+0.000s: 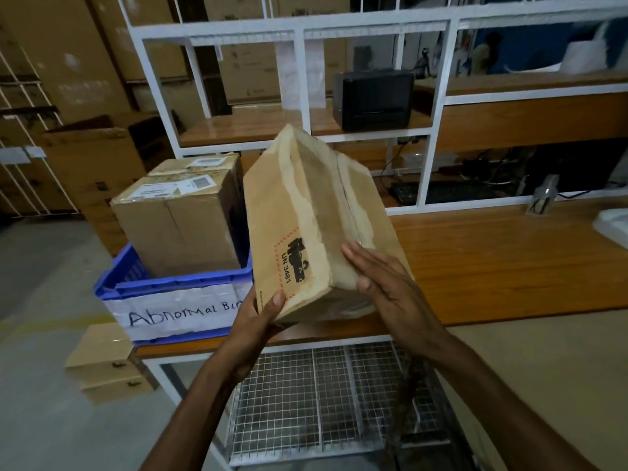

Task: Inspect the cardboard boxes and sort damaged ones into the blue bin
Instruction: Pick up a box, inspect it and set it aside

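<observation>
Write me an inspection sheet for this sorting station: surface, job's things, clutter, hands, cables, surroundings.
Surface: wooden table, with a wire-mesh shelf beneath.
Job's things: held box, tilted, marked UN 3481, with pale scuffed strips along its edges. The blue bin, labelled Abnormal Bin, sits at the table's left end with a labelled box in it.
Clutter: small object, too blurred to name.
Hands: left hand grips the held box's lower corner. Right hand lies flat against its side, fingers straight.
Cables: dark cables behind the frame, near a keyboard.
Surroundings: white shelf frame with a black device; stacked cartons at left; small boxes on the floor.
</observation>
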A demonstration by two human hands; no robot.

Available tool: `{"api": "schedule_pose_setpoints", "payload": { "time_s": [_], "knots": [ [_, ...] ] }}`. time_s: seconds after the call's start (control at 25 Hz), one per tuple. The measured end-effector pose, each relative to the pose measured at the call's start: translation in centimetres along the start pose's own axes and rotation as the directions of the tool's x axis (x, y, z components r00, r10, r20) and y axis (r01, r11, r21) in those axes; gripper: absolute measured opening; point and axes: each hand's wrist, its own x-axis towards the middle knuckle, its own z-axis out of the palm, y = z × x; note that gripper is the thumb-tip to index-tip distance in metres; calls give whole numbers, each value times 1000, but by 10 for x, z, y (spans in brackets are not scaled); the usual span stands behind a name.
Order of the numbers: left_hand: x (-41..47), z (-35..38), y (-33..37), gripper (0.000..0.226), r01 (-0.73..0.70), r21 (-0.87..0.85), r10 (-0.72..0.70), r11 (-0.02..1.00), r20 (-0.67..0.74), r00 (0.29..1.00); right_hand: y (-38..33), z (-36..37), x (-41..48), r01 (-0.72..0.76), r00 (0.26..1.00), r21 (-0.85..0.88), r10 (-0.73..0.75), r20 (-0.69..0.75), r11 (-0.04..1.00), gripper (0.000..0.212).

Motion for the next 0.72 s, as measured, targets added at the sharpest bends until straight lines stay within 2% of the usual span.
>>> {"api": "schedule_pose_setpoints", "payload": {
  "time_s": [0.04,0.08,0.16,0.2,0.28,0.36,0.44,0.56,0.64,0.72],
  "knots": [
    [4,2,4,105,-5,-45,4,999,-16,1000,-3,-2,7,-30,999,-21,30,-25,999,60],
    [9,4,6,103,-7,-94,4,996,-38,999,-8,-4,16,-103,993,-75,99,-57,992,79],
    [21,7,12,85,-11,-179,-3,984,-78,997,-17,-13,36,-310,950,-164,296,-103,937,120],
    [28,10,17,79,-13,-190,-5,982,-97,995,-19,-15,46,-370,929,-163,360,-88,915,127],
    [45,12,26,89,-45,-173,22,984,-132,991,-16,-21,64,-400,916,-84,397,-47,913,117],
    [63,10,34,98,-112,-190,82,975,-159,984,-4,-30,77,-364,928,39,366,-75,931,101],
    [82,6,44,84,-156,-172,125,973,-177,976,11,-41,91,-301,939,93,312,-143,949,91],
    [118,4,55,55,-190,-177,164,966,-152,975,35,-46,131,-146,968,-18,139,-207,989,81],
    [143,8,55,51,-182,-150,150,972,-204,967,52,-43,164,-86,968,-55,71,-242,995,80],
    [168,8,50,52,-175,23,173,984,-327,929,72,-35,193,-54,961,-51,38,-275,997,73]
  ]
}}
